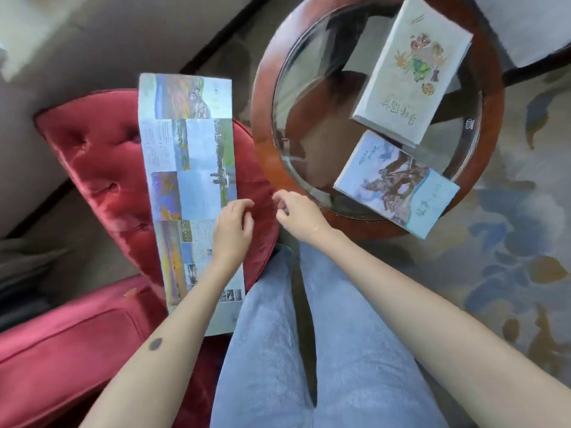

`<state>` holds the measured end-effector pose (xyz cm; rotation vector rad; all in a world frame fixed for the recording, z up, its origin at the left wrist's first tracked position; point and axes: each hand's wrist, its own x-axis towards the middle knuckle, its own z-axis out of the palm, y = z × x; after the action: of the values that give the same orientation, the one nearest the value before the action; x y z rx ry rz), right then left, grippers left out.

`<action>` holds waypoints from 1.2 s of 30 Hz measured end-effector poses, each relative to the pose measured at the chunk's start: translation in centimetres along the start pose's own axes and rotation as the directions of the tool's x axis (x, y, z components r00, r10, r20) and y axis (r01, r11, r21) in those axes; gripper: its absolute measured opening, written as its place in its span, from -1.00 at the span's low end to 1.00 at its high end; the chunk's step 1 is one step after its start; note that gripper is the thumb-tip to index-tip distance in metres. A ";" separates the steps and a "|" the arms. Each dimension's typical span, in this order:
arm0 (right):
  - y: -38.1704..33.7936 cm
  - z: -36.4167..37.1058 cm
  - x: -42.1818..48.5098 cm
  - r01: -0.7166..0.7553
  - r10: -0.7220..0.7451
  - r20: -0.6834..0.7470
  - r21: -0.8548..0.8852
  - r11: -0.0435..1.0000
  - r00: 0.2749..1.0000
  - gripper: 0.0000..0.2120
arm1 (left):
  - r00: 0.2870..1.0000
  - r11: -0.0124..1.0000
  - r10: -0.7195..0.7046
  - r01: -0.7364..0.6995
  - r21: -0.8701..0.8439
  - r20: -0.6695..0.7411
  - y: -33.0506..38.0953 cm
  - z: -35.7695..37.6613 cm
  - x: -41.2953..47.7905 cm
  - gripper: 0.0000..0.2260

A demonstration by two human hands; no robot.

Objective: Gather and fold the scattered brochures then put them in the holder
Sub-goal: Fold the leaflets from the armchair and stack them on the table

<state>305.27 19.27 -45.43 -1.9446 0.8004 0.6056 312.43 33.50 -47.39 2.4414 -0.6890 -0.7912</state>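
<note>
Fingers (242, 206) of left hand (231, 231) and right hand (298, 216) loosely curled, apparently empty; brochure (188, 149) partly under forearm.

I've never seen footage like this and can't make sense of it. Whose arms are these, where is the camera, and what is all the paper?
No machine here: a person wears a wide-angle camera on the head, so you look down along their own arms and legs. The left hand lies at the edge of a long unfolded brochure spread over a red cushion; whether it pinches the paper is unclear. The right hand hovers beside it, fingers loosely curled, holding nothing. On the round glass table lie a white brochure and a blue brochure, both folded.
</note>
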 end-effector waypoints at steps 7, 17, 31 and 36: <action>-1.1 8.6 0.5 -0.131 0.191 0.332 -0.194 0.972 0.924 -0.61 | 0.761 0.744 -0.644 0.601 -0.291 -0.075 -12.5 -1.9 -6.2 -0.76; -5.0 16.7 3.7 -0.114 0.253 0.316 -0.398 0.910 0.914 -0.62 | 0.515 0.431 -0.857 0.741 -0.515 0.024 -21.5 -0.7 -12.6 -0.76; -4.8 20.4 9.1 -0.670 0.684 -0.120 0.140 0.729 0.719 -0.34 | 0.535 0.493 -0.843 0.809 -0.321 0.053 -29.8 3.9 -17.2 -0.45; -5.3 19.8 9.4 -0.676 0.713 0.036 0.355 0.646 0.701 -0.49 | 0.510 0.482 -0.860 0.800 -0.356 -0.017 -30.2 4.0 -16.6 -0.56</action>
<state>313.72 36.05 -57.96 -1.3014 1.6486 0.7447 307.54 65.01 -60.97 2.4161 0.7863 -0.8703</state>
